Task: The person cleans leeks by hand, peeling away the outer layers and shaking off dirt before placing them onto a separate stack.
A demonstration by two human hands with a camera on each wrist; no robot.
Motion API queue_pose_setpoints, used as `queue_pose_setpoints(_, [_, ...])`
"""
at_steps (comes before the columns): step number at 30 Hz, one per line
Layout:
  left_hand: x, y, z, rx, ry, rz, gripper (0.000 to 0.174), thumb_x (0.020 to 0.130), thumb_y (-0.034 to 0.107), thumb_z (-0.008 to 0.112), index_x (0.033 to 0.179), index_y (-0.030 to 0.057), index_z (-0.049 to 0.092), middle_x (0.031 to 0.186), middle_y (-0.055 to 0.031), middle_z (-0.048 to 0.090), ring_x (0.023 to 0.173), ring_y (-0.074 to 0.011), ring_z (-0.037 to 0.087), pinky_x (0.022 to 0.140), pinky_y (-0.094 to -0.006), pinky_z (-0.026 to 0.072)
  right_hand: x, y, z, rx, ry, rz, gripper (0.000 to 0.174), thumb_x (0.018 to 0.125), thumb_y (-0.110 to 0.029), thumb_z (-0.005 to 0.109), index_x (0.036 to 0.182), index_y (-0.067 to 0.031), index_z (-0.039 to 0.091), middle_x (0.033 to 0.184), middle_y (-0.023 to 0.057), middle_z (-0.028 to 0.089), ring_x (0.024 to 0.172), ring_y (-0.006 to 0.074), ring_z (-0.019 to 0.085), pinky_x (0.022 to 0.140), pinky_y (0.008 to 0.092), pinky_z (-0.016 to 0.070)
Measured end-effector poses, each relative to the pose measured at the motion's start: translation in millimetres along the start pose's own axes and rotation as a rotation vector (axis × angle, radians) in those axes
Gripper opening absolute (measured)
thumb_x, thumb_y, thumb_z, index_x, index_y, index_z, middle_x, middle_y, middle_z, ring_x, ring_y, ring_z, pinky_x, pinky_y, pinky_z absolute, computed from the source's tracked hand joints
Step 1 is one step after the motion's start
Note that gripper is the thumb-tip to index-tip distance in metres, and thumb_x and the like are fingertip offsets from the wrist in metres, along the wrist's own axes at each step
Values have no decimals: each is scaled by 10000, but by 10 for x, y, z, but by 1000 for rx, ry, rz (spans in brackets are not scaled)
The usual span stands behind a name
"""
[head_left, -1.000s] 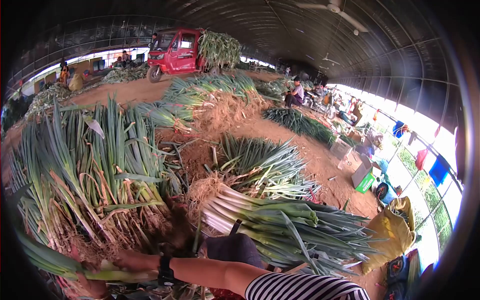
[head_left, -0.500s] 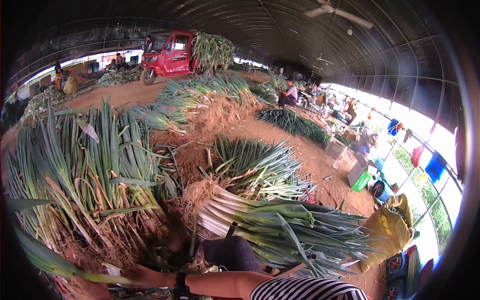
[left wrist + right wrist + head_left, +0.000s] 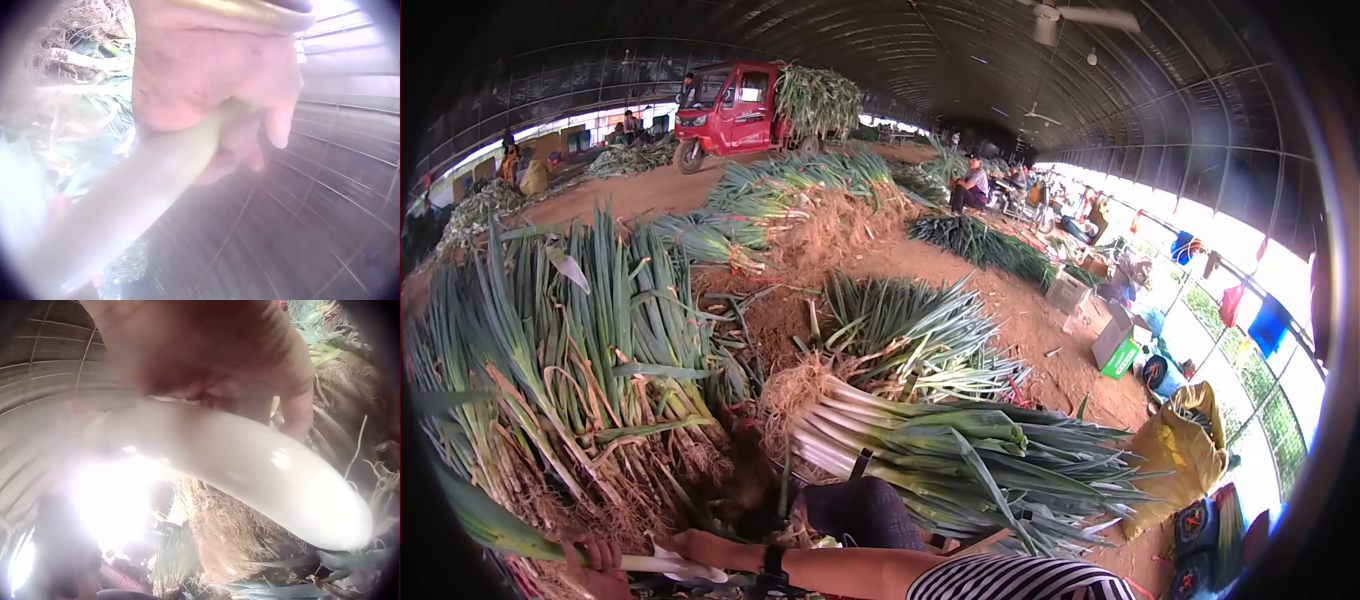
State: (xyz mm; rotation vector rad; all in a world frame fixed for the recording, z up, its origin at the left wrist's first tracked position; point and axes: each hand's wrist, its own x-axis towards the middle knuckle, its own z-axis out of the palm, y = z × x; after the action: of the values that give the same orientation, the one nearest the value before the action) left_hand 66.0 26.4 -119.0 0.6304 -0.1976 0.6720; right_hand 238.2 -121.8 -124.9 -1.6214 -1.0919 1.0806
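A leek (image 3: 645, 563) lies across the bottom left of the head view, green leaves to the left and a smooth white shank to the right. My left hand (image 3: 595, 570) grips it where green turns white; in the left wrist view the fingers curl round the stalk (image 3: 112, 194). My right hand (image 3: 705, 548) is at the white end, a pale flap of outer skin (image 3: 664, 551) at its fingertips. Seen from the right wrist, the bare rounded end of the shank (image 3: 300, 487) passes beneath the bent fingers, which partly hide the pinched skin.
Untrimmed leeks (image 3: 570, 350) stand bundled at left, roots down. Cleaned leeks (image 3: 960, 450) lie piled on the right beside my knee (image 3: 860, 510). Farther off are a yellow sack (image 3: 1170, 460), a cardboard box (image 3: 1118, 345), a red three-wheeled truck (image 3: 745, 110) and a seated person (image 3: 972, 188).
My right hand has drawn to the right along the leek, pulling outer skin back and baring the white shank. The left hand keeps its grip. The head view has shifted slightly.
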Motion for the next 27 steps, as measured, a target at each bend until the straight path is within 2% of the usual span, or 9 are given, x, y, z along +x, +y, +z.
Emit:
queue_pose_setpoints(5, [-59, 90, -535, 3, -126, 5, 331, 952, 295, 403, 1207, 100, 489, 1096, -123, 596, 961, -264, 587, 956, -451, 422, -61, 24, 98, 156, 2, -68, 364, 924, -336, 482, 786, -9, 561, 593, 51, 436, 583, 118, 402, 562, 309, 376])
queue_pose_setpoints(11, [-89, 51, -176, 353, 674, 127, 505, 968, 259, 311, 1429, 130, 152, 1350, -273, 346, 1189, -416, 432, 1017, -554, 326, 98, 331, 246, -87, 244, -315, 227, 872, -225, 529, 843, -1, 552, 667, 134, 515, 592, 270, 421, 586, 355, 397])
queue_pose_setpoints(14, [-51, 52, -100, -237, -331, 77, 499, 967, 245, 301, 1429, 137, 146, 1393, -284, 256, 1255, -437, 333, 1027, -586, 289, 299, 626, 279, -97, 175, -385, 233, 877, -235, 527, 873, -4, 558, 701, 145, 542, 607, 272, 440, 600, 356, 410])
queue_pose_setpoints(16, [41, 55, 639, 236, 830, 93, 508, 967, 248, 304, 1434, 159, 125, 1421, -265, 203, 1294, -436, 257, 1052, -589, 234, 247, 531, 245, -84, 106, -457, 252, 889, -253, 520, 888, -5, 564, 706, 130, 549, 607, 239, 458, 605, 351, 415])
queue_pose_setpoints(17, [27, 86, 421, 235, 830, 94, 508, 967, 248, 304, 1434, 159, 125, 1421, -265, 203, 1294, -436, 257, 1052, -589, 234, 129, 371, 179, 58, -2, -288, 274, 906, -267, 500, 889, -3, 573, 697, 108, 553, 608, 196, 465, 603, 334, 418])
queue_pose_setpoints(19, [-109, 205, -470, -289, -324, 34, 516, 965, 248, 310, 1437, 172, 115, 1423, -251, 216, 1297, -437, 249, 1068, -571, 213, 47, 295, 171, 200, -110, -118, 299, 924, -281, 479, 890, -2, 582, 689, 86, 556, 610, 153, 472, 602, 316, 421])
queue_pose_setpoints(20, [-257, 223, -762, -289, -323, 34, 516, 965, 248, 310, 1437, 172, 115, 1423, -251, 216, 1297, -437, 249, 1068, -571, 213, 35, 392, 230, 333, -184, -102, 326, 937, -300, 460, 876, -5, 586, 673, 55, 551, 608, 118, 459, 593, 295, 416])
queue_pose_setpoints(22, [-255, 211, -202, 318, 625, 202, 529, 954, 236, 341, 1436, 178, 129, 1416, -221, 270, 1292, -420, 277, 1065, -542, 246, 23, 437, 243, 463, -258, -85, 354, 950, -319, 441, 862, -9, 590, 657, 23, 546, 607, 83, 446, 584, 274, 410])
queue_pose_setpoints(27, [-422, 317, -708, 788, 595, 218, 553, 939, 281, 363, 1431, 149, 146, 1386, -187, 350, 1266, -387, 346, 1049, -554, 263, -216, -105, 86, 209, -186, -420, 333, 953, -295, 452, 850, -22, 611, 672, -42, 562, 615, 41, 462, 580, 230, 400])
